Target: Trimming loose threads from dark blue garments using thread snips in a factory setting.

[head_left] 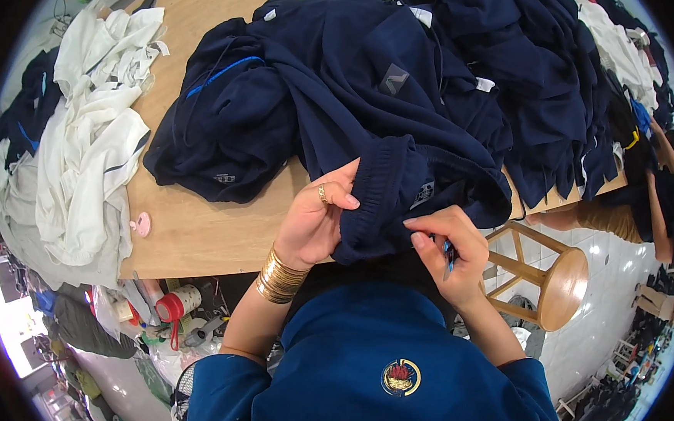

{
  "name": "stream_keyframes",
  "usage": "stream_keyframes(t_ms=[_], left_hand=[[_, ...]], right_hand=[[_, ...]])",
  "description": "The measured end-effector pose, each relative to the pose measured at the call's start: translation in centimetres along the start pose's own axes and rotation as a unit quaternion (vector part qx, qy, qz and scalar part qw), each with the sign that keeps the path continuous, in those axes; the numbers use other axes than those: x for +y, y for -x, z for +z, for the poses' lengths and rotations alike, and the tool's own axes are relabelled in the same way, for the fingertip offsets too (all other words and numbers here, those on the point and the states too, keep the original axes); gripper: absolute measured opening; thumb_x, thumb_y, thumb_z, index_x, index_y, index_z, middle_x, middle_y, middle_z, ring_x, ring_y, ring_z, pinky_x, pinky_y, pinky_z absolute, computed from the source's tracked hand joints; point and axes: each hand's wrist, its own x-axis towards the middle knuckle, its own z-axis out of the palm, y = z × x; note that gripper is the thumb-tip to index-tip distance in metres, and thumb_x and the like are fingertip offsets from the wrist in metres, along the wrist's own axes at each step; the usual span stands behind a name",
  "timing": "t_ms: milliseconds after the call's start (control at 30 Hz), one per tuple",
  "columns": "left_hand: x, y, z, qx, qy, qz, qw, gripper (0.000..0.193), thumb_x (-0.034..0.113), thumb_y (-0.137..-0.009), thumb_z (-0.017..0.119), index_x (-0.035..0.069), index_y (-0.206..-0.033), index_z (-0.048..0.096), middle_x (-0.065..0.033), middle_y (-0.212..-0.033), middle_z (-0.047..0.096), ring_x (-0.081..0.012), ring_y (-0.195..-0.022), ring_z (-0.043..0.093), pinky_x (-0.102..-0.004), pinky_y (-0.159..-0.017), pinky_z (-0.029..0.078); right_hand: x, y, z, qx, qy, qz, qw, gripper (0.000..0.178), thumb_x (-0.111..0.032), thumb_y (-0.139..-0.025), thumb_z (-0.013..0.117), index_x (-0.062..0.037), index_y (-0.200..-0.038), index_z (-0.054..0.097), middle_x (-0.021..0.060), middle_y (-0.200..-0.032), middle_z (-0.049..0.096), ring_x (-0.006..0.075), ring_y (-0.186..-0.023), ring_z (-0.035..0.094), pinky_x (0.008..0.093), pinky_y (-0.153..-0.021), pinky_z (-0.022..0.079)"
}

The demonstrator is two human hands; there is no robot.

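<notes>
The wooden worktop (199,234) carries everything, its near edge running just in front of the person; a large heap of navy garments (514,84) covers its right half and spills over the right edge; a second bundle of navy cloth with a blue stripe (224,132) lies at the middle of the worktop, touching the heap; a pile of white garments (87,156) drapes over the left edge and hangs down its side; a wooden stool (557,282) stands on the pale floor beyond the near right corner, below the worktop; the dark navy garment (397,184) being handled lies at the near edge, its ribbed waistband folded over the edge toward the person, with a small grey label showing on it; the left hand (315,223), wearing a ring and a stack of gold bangles at the wrist, closes on the waistband from the left, thumb on top of the cloth and fingers beneath; the right hand (451,250) pinches the lower rim of the same waistband with its fingertips while also clasping a small blue tool (448,256) against the palm, too hidden to tell its kind; a small pink object (142,223) rests near the left edge, beside the white pile.
</notes>
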Motion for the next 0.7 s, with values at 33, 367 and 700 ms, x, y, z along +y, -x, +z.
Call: stream_keyframes(t_ms=[33, 367, 700], left_hand=[[0.0, 0.1, 0.1, -0.002, 0.001, 0.0, 1.0, 0.061, -0.003, -0.073, 0.038, -0.009, -0.134, 0.032, -0.0178, -0.134, 0.045, -0.0239, -0.119, 0.049, -0.0328, -0.103, 0.038], [-0.6, -0.5, -0.8, -0.002, 0.092, 0.05, 0.995, 0.057, 0.002, -0.079, 0.039, -0.001, -0.136, 0.035, -0.014, -0.137, 0.043, -0.0227, -0.119, 0.049, -0.0349, -0.101, 0.039], [0.4, -2.9, -2.3, -0.032, 0.229, 0.12, 0.965, 0.038, 0.019, -0.091, 0.037, -0.005, -0.116, 0.053, -0.021, -0.116, 0.059, -0.0313, -0.104, 0.06, -0.04, -0.095, 0.045]], right_hand=[[-0.1, 0.0, 0.1, -0.016, -0.008, -0.019, 1.0, 0.019, 0.003, -0.07, 0.07, -0.0019, -0.087, 0.067, 0.0087, -0.075, 0.061, 0.0172, -0.066, 0.059, 0.0241, -0.056, 0.046], [2.1, 2.0, 2.8, -0.025, 0.039, -0.116, 0.992, 0.033, -0.006, -0.06, 0.074, -0.0068, -0.091, 0.063, 0.006, -0.089, 0.06, 0.0175, -0.065, 0.061, 0.0258, -0.052, 0.046], [0.4, 1.3, 2.7, -0.059, 0.133, -0.22, 0.965, 0.055, -0.008, -0.057, 0.063, -0.0077, -0.111, 0.064, 0.0031, -0.098, 0.061, 0.0098, -0.058, 0.054, 0.0209, -0.049, 0.041]])
